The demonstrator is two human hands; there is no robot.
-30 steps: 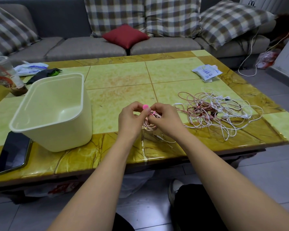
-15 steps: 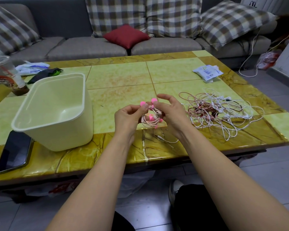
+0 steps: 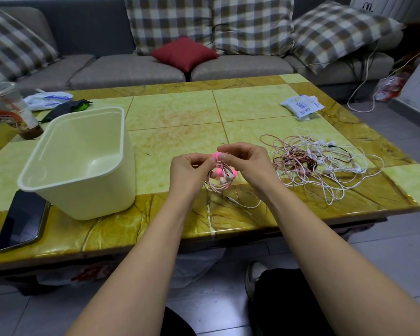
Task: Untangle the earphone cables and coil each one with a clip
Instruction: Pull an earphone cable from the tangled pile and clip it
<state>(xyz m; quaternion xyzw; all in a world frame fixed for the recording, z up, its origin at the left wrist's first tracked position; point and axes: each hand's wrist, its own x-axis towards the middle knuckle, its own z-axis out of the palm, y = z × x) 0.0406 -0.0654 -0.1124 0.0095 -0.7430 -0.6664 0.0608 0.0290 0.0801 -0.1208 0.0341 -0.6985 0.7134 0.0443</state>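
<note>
earphone coil (image 3: 218, 187) hangs between the hands, left hand (image 3: 187, 173) and right hand (image 3: 249, 166) pinching its pink clip (image 3: 215, 155).

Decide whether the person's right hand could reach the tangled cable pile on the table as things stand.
Probably yes: the tangled cable pile lies just right of the right hand, nothing between them. But that hand is busy pinching the pink clip.
</note>
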